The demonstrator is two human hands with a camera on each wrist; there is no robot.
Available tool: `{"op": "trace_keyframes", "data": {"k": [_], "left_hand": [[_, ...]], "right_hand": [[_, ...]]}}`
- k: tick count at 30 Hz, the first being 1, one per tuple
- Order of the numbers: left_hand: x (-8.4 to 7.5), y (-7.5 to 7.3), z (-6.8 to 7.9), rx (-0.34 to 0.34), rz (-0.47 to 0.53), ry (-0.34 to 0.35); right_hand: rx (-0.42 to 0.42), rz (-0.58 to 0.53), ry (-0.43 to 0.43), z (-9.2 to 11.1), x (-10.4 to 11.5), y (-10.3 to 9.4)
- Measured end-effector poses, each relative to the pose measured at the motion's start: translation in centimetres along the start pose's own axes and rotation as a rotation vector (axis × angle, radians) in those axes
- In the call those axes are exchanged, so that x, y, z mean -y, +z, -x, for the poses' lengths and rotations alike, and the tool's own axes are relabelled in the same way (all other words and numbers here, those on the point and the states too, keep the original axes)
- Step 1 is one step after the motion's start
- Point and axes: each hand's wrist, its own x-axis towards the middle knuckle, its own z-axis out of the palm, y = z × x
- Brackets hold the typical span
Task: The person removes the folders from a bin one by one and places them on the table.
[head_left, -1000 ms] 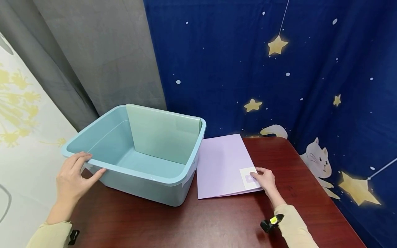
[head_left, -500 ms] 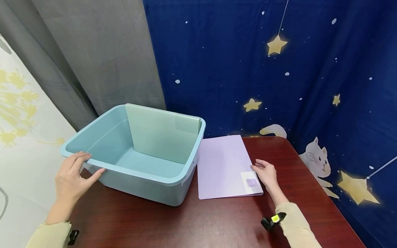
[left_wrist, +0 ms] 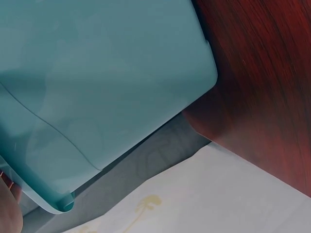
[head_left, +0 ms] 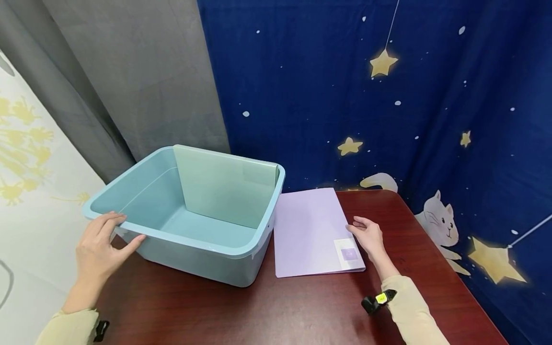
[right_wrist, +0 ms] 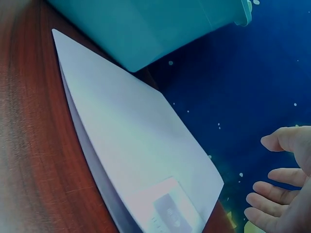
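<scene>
My left hand (head_left: 98, 249) grips the near left rim of a light blue plastic storage bin (head_left: 194, 261), fingers over the edge and thumb along the outer side. In the left wrist view only a bit of the hand (left_wrist: 8, 204) shows by the rim. A pale green folder (head_left: 228, 184) stands upright inside, against the bin's far wall. To the right of the bin, a light purple folder (head_left: 308, 225) with a white label lies on the table. Beside its right edge is my right hand (head_left: 368, 237), fingers extended and holding nothing; the right wrist view shows the fingers (right_wrist: 272, 194) spread.
The dark red wooden table (head_left: 297, 311) carries the bin and the purple folder. Behind it hang a grey curtain (head_left: 164, 72) and a blue star-patterned curtain (head_left: 302, 96). White patterned cloth (head_left: 39, 239) hangs at the left.
My right hand has let go of the purple folder's label corner and moved slightly up along its right edge. The folder's cover lies flatter. The left hand stays on the rim.
</scene>
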Motion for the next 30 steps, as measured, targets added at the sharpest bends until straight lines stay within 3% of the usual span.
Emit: {"op": "trace_keyframes", "data": {"k": [4, 12, 22, 30], "left_hand": [[0.0, 0.0, -0.1, -0.022, 0.0, 0.001], [0.0, -0.2, 0.1, 0.011, -0.008, -0.004], [0.0, -0.2, -0.1, -0.006, -0.014, 0.009], [-0.1, -0.1, -0.2, -0.002, -0.004, 0.008]], "right_hand": [[0.017, 0.005, -0.01, -0.4, 0.8, -0.1], [0.043, -0.004, -0.049, -1.3, 3.0, -0.5], [0.068, 0.025, -0.111, -2.2, 5.8, -0.8], [0.093, 0.106, -0.222, -3.5, 8.1, -0.6]]}}
